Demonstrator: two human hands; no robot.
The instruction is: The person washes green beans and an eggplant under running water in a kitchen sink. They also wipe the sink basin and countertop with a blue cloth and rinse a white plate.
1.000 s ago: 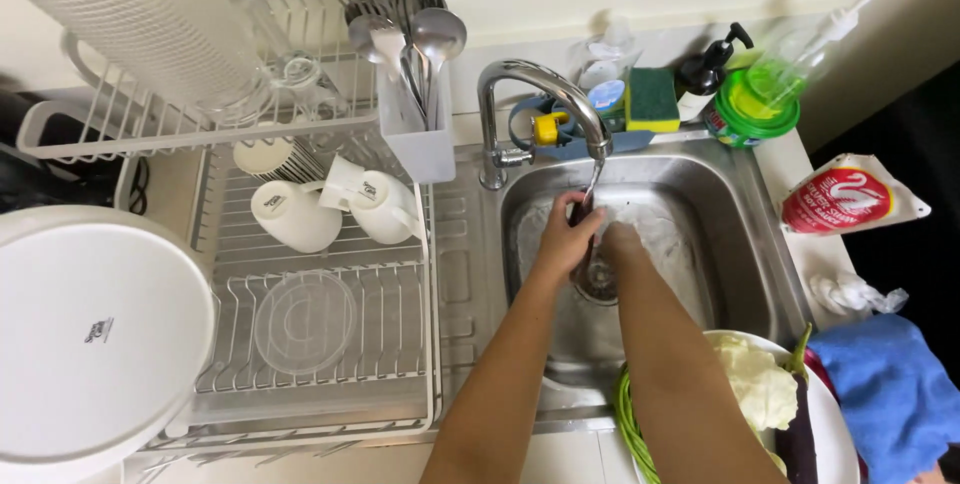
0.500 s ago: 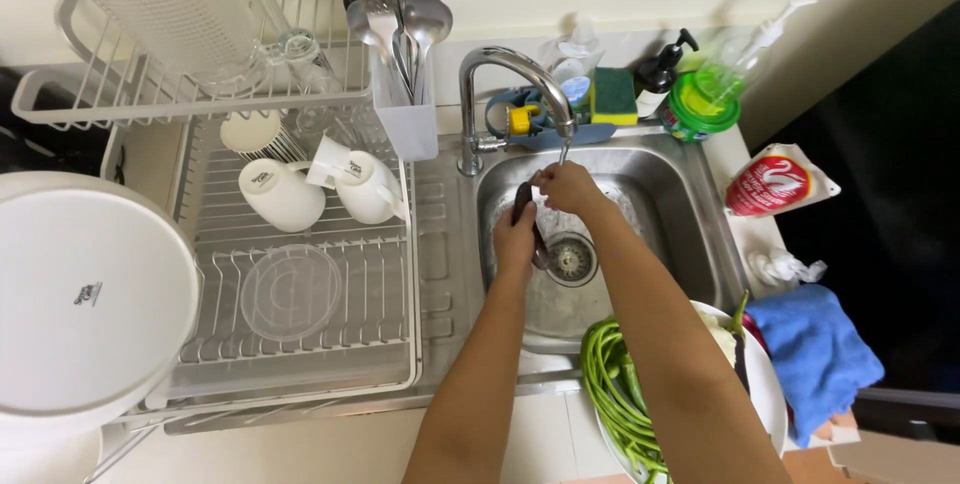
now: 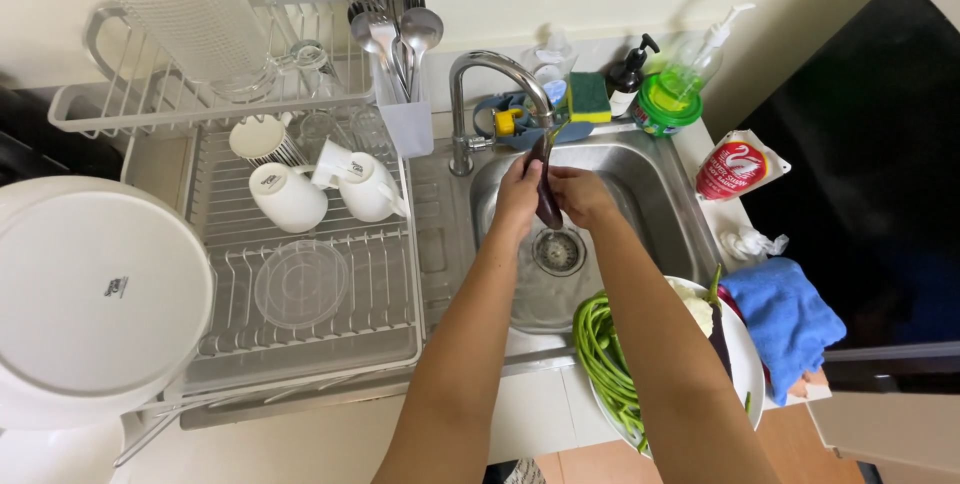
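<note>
A long, dark purple eggplant is held upright over the sink, directly under the spout of the curved faucet. The left hand is wrapped around its left side and the right hand is closed against its right side, so that the vegetable is pressed between the two palms. Its upper tip is seen just below the spout, and its lower end is pointed toward the round drain strainer. Whether water is running cannot be told for certain, though the basin floor around the strainer appears wet and glossy.

As far as can be judged, the washing of this one vegetable is under way and not finished, since it is kept inside the basin and has not been set down anywhere. At the near right edge of the sink a white plate is seen, loaded with a bundle of green long beans, a pale cauliflower-like piece and another dark vegetable. It cannot be told whether those have been rinsed or are waiting.

On the left, the dish rack is occupied by white mugs and a clear lid, and a large white lid is rested at the far left. A blue cloth is laid on the tabletop to the right, beside a red pouch.
</note>
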